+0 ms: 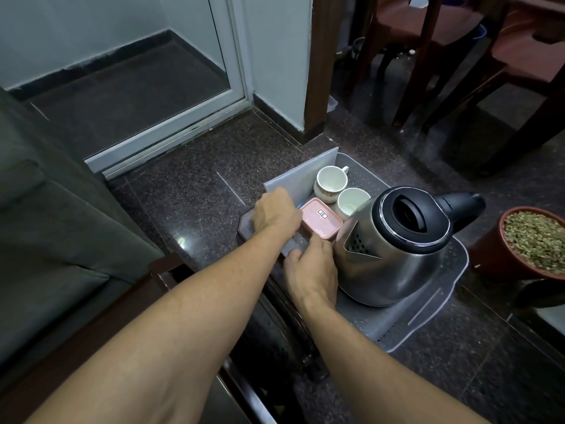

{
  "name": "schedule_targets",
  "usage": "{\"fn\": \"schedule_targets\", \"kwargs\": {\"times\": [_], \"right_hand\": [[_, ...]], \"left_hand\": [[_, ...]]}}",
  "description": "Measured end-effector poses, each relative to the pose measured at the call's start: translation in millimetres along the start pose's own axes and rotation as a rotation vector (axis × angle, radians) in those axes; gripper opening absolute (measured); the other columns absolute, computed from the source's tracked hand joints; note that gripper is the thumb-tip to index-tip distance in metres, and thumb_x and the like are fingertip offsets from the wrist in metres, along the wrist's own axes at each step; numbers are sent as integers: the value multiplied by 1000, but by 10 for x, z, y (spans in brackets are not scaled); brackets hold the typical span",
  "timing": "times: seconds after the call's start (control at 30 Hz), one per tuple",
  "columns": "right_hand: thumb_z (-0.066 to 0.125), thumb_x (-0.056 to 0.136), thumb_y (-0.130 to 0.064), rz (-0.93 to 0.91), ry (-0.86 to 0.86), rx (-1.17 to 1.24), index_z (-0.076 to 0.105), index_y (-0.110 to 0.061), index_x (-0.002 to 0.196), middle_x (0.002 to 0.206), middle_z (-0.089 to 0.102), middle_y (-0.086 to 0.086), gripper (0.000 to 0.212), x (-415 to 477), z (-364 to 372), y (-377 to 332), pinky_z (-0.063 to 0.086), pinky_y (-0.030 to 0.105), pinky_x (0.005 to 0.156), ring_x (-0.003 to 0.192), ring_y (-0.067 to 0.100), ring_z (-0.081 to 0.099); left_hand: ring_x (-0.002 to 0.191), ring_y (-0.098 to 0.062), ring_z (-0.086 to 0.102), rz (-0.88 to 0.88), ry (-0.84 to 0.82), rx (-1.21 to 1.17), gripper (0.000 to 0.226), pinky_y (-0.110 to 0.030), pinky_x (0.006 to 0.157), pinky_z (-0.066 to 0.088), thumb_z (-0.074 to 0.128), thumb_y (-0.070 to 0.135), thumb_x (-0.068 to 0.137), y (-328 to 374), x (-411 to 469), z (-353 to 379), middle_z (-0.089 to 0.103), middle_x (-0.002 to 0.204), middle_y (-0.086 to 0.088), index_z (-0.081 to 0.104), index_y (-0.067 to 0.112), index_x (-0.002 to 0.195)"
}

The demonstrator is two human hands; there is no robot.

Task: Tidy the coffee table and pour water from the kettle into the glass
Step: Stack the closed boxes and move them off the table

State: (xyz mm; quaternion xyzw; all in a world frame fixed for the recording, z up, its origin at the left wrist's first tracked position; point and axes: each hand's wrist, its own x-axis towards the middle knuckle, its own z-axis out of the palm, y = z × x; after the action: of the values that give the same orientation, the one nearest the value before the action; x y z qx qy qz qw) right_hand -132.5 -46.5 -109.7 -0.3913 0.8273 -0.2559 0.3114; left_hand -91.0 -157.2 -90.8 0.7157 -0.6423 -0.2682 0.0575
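Both hands are down at the left side of the grey mat (428,316) on the coffee table (243,228), and there is plenty here that could be upset. The mat's left flap (299,175) is standing raised behind two white cups (331,180). If that edge is dragged or lifted any further, the cups could be tipped against each other or nudged into the steel kettle (394,249). The kettle is stood on the same mat, so a hard pull could shift or rock it, and water could be slopped if any is inside. How full it is cannot be seen.

The pink lidded box (321,221) is wedged between the hands and just beside the kettle's spout, so a careless lift could knock the spout.

The left hand (275,214) is laid over the box's far-left end at the foot of the flap, with its fingers curled down out of sight. Whether box or mat is gripped cannot be told. The right hand (312,266) is set at the box's near corner, its thumb along the mat's lifted edge. Its hold is equally unclear.

The kettle is just right of the right hand, nearly touching its knuckles. No glass is seen, only the cups beyond the box.
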Motion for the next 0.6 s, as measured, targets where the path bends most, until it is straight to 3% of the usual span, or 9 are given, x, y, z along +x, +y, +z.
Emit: {"fn": "schedule_targets", "kwargs": {"times": [0.2, 0.4, 0.5, 0.6], "right_hand": [[49, 96, -22, -16, 34, -68, 60, -7, 118, 128, 59, 16, 29, -66, -26, -24, 49, 44, 90, 115, 40, 60], [53, 95, -20, -363, 117, -245, 62, -9, 113, 117, 58, 14, 23, -524, 56, -269, 48, 44, 79, 106, 37, 60], [56, 97, -20, -532, 54, -259, 65, -9, 111, 114, 60, 14, 20, -1004, 286, -485, 47, 46, 80, 101, 38, 61], [57, 98, -20, -633, -7, -212, 66, -9, 106, 109, 61, 13, 16, -1635, 622, -716, 47, 46, 78, 96, 39, 62]], "left_hand": [[99, -30, 71, 42, 76, -58, 17, -36, 82, 58, 64, 24, 89, -93, -144, -101, 77, 92, -11, 79, 19, 95], [102, -34, 69, 46, 259, -195, 22, -36, 82, 53, 59, 37, 91, -571, -590, -500, 77, 100, -6, 77, 27, 96], [102, -35, 69, -34, 310, -251, 25, -34, 77, 50, 57, 44, 92, -1091, -971, -831, 78, 100, -6, 77, 28, 95], [108, -35, 68, -121, 319, -288, 29, -35, 85, 53, 55, 47, 94, -1793, -1432, -1131, 77, 105, -7, 77, 29, 97]]}}
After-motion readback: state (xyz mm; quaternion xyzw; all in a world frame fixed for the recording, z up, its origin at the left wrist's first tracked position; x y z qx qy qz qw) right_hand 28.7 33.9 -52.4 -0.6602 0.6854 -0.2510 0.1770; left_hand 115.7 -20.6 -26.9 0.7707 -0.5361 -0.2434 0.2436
